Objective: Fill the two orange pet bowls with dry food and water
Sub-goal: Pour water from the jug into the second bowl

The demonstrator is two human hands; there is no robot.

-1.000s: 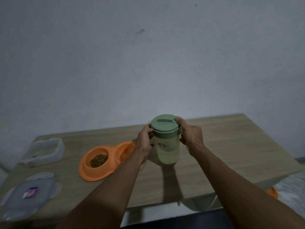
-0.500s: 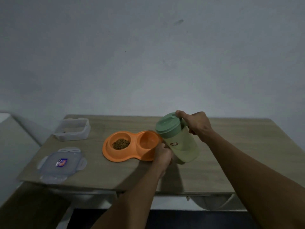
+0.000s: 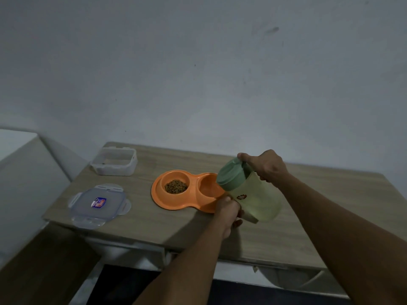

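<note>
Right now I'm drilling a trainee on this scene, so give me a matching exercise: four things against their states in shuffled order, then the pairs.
Things:
1. jug
2. left bowl
3. clear lid
4. clear container

States:
A. holds dry food
B. lies flat, nearest the front edge of the table
C. tilted, gripped by the left hand and the right hand
D. stands open, farthest back

Pairs: 1-C; 2-A; 3-B; 4-D
</note>
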